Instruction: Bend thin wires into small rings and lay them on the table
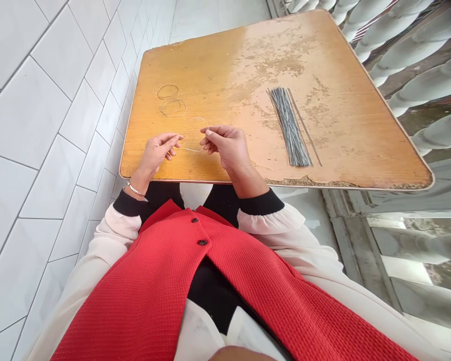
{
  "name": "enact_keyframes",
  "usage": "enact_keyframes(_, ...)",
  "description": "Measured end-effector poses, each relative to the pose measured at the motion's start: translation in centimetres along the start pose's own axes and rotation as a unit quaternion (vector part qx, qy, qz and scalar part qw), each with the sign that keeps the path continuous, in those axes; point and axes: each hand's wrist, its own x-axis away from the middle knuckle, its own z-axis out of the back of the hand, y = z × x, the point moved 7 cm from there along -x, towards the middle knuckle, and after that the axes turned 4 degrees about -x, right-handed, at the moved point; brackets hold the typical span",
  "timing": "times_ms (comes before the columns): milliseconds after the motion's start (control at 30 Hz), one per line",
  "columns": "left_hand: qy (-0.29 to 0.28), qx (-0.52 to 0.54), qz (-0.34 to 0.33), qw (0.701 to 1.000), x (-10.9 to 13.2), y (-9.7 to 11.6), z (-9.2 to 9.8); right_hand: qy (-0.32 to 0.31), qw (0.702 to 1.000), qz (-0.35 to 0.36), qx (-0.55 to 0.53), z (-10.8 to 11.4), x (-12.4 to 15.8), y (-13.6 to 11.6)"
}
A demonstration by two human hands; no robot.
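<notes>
At the near edge: a seated person in a red waistcoat (165, 281) over pale sleeves works at a worn wooden desk (225, 60).
Left hand (158, 150): bangle at the wrist, fingertips pinched on one side of a thin wire loop (194, 150).
Right hand (227, 145): grip closed on the loop's other side, thumb and forefinger pressed together.
Wire loop: held between both hands, just above the desk near its front edge.
Further back, left: wire rings (173, 108) lie flat, apart from the hands.
Right: a bundle of straight wires (290, 128), one loose strand (304, 128) just beside it.
Beyond: white floor tiles (41, 100), grey balusters (417, 30).
</notes>
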Motion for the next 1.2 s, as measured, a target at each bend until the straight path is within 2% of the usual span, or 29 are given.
enact_keyframes(100, -0.011, 0.038, -0.001, 0.999, -0.2, -0.1, -0.1, 0.001, 1.000, -0.001, -0.006, -0.2, 0.1, 0.0)
enact_keyframes(300, -0.067, 0.083, 0.025, 0.994, 0.0, -0.8, -1.6, 0.023, 0.999, -0.005, -0.040, -0.3, 0.1, 0.0)
enact_keyframes(800, -0.050, 0.112, -0.009, 0.992, 0.1, -0.3, -2.1, 0.009, 0.999, -0.009, -0.040, -0.9, 0.0, 0.0)
enact_keyframes(1067, -0.104, 0.115, -0.046, 0.987, 0.1, -0.5, -2.5, -0.014, 0.998, -0.013, -0.061, -1.5, 0.8, -0.2)
enact_keyframes(1200, -0.109, 0.123, -0.026, 0.986, 0.1, -0.5, -2.3, -0.028, 0.995, -0.029, -0.088, -1.5, 1.0, 0.2)
